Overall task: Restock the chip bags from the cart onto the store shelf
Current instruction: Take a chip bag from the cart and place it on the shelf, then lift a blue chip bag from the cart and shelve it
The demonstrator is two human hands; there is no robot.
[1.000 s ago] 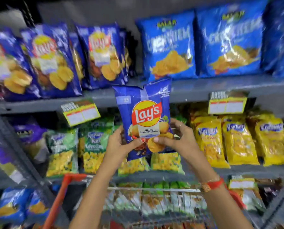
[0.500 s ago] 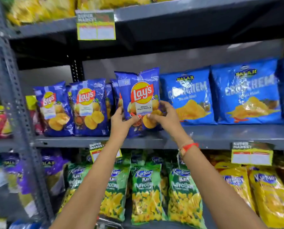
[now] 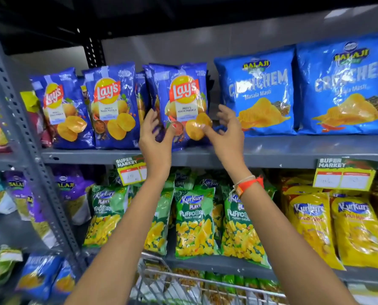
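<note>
Head cam: Lay's bag [image 3: 181, 104] stands upright on grey shelf [image 3: 293, 150], both hands at its lower edge.
L hand [image 3: 156, 137] has fingers spread, thumb tip on bag front; R hand [image 3: 226, 133] is loosely open, fingertips just touching bag's lower right corner, neither gripping. Bag sits w/ other Lay's bags [image 3: 111, 106] to its left, Balaji bags [image 3: 260, 91] right. Wire cart [image 3: 183, 287] below, btwn forearms.
</note>
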